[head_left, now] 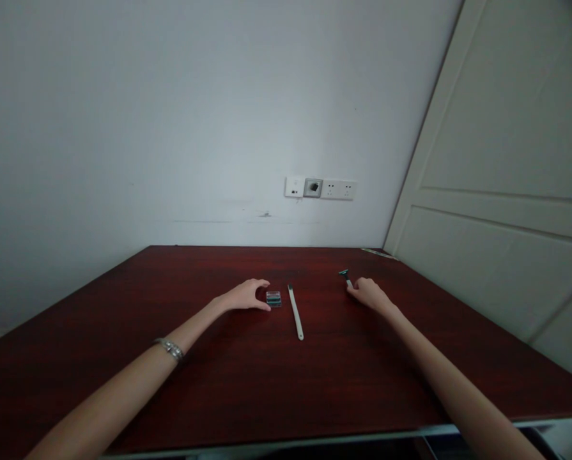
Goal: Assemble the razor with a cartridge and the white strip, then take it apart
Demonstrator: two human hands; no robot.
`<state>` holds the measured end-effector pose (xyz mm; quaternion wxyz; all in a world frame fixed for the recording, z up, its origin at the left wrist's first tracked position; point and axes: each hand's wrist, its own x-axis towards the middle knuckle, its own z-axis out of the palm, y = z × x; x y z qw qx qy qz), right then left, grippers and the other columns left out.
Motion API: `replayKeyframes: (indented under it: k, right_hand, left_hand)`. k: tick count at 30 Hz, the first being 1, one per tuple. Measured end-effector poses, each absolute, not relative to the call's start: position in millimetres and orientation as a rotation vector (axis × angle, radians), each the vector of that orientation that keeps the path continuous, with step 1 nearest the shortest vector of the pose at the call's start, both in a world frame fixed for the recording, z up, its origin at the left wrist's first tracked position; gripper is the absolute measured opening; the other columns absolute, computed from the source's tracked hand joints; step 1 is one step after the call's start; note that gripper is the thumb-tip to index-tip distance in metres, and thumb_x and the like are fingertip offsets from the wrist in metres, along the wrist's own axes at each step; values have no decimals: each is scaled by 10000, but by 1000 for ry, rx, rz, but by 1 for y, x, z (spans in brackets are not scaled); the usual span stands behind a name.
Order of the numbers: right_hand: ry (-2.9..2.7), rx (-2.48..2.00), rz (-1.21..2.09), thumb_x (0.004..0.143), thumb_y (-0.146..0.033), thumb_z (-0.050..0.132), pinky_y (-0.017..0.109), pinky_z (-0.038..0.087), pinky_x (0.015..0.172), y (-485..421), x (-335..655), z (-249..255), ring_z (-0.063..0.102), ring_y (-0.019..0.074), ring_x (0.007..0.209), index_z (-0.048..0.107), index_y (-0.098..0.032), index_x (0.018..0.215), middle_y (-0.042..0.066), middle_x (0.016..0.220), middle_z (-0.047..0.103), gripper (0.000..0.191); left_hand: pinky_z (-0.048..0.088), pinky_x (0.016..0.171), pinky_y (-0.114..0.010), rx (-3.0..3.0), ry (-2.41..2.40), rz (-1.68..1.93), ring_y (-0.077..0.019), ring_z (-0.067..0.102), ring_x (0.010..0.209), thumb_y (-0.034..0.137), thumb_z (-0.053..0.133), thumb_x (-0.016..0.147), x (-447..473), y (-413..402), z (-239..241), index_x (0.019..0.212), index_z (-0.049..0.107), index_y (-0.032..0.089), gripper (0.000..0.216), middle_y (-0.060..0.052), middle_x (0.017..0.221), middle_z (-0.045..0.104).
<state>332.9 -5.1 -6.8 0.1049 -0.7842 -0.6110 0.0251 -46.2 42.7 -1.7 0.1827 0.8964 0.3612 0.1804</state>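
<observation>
My left hand [247, 296] is open, with thumb and fingers spread on the left side of a small clear case [273, 299]. The case has a dark greenish content and lies on the dark red tabletop; whether the fingertips touch it I cannot tell. Between my two hands lies a long, thin white stick [296, 314] with a dark far tip and a small hole at its near end. On the right, my right hand [368, 293] is closed around the handle of a razor [344, 275]. Its green and dark head points away from me.
The wooden table [247, 383] reaches back to a white wall. Wall sockets [331, 189] sit above its far edge. A pale panelled door [506, 211] borders the right side, and a thin flat strip [379, 253] lies at the far right corner.
</observation>
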Motion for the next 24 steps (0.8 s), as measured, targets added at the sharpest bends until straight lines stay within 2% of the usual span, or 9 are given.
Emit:
replayKeyframes:
  k: [11,17,20,22,24]
  right_hand:
    - [-1828,-2368,122,770,-385,510,257,402,615,-4,350,-12,636,233,766,669,-97,797,183,856,656,330]
    - [-1841,-2414,136,784,-474,482,297,424,619,-6,347,2,629,287,830,652,-85,858,212,906,644,431]
    - [-1857,-2372,58,785,-432,506,295,434,641,-11,334,14,622,280,860,638,-105,895,191,942,640,369]
    - [-1944,-2294,86,775,-400,535,276,440,617,-16,318,21,632,249,801,635,-114,874,162,878,650,319]
    - [-2076,-2160,258,778,-412,533,256,438,539,-22,299,26,627,199,644,632,-115,850,127,763,650,322]
  left_hand:
    - [401,888,-317,2538,956,537,-219,574,1006,366,693,619,-42,42,-3,1129,550,171,564,-89,1093,626]
    - [401,886,-317,2534,943,532,-213,585,988,345,686,628,-41,39,-1,1129,545,180,546,-76,1064,644]
    - [405,886,-323,2513,943,552,-213,591,979,320,688,623,-41,38,0,1133,536,174,552,-81,1064,644]
    - [412,879,-324,2500,949,590,-212,596,971,289,689,618,-40,38,3,1121,539,172,538,-82,1061,644]
    - [425,863,-318,2481,939,628,-209,603,959,267,686,617,-37,37,6,1094,547,173,506,-82,1056,645]
